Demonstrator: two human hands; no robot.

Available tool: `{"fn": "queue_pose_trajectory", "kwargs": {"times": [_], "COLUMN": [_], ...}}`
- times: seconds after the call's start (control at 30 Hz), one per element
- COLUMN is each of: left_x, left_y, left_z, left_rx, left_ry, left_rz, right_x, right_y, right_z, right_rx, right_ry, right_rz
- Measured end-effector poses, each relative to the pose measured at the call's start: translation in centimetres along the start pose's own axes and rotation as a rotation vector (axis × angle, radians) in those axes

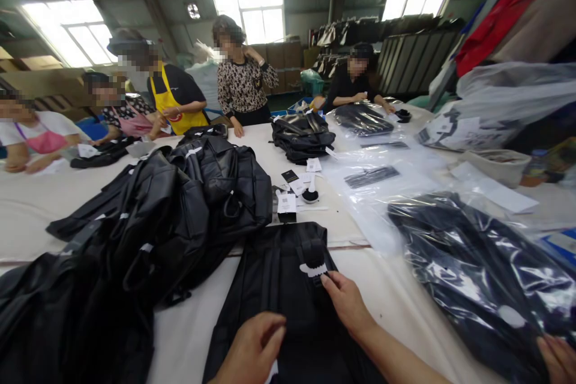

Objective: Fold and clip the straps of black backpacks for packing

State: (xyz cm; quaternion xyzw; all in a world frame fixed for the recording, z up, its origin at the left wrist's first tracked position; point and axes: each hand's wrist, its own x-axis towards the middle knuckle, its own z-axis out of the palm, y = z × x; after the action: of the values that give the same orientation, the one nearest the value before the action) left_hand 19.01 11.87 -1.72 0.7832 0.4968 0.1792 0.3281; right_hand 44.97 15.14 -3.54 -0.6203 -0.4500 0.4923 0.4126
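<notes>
At six o'clock on table (198, 336): black bag (279, 276) flat. Right hand (348, 303) pinching white tag (314, 269); left hand (252, 351) curled, pressing fabric. Tagging step judged underway; next calls for steady fingertip alignment.

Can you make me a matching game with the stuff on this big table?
Things:
1. black bag
2. pile of black bags
3. bag in clear plastic
4. white tag

Places:
A. at the right hand's fingertips
B. far right of the table
C. flat under both hands, left hand too
D. heaped on the left

Pairs: 1-C, 2-D, 3-B, 4-A
</notes>
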Motion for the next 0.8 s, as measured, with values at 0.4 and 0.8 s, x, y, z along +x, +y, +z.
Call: {"fn": "queue_pose_trajectory", "kwargs": {"times": [0.4,0.8], "left_x": [9.0,7.2], "left_y": [5.0,7.3], "left_z": [7.1,6.2], "left_rx": [-0.748,0.146], "left_ry": [0.082,0.250], "left_rz": [-0.181,0.584], "right_x": [-0.7,-1.4], "right_y": [0.2,-3.4], "right_z": [0.4,-7.4], "right_rx": [0.029,0.112], "right_ry": [0.012,-0.451], "right_rz": [0.003,-0.007]}}
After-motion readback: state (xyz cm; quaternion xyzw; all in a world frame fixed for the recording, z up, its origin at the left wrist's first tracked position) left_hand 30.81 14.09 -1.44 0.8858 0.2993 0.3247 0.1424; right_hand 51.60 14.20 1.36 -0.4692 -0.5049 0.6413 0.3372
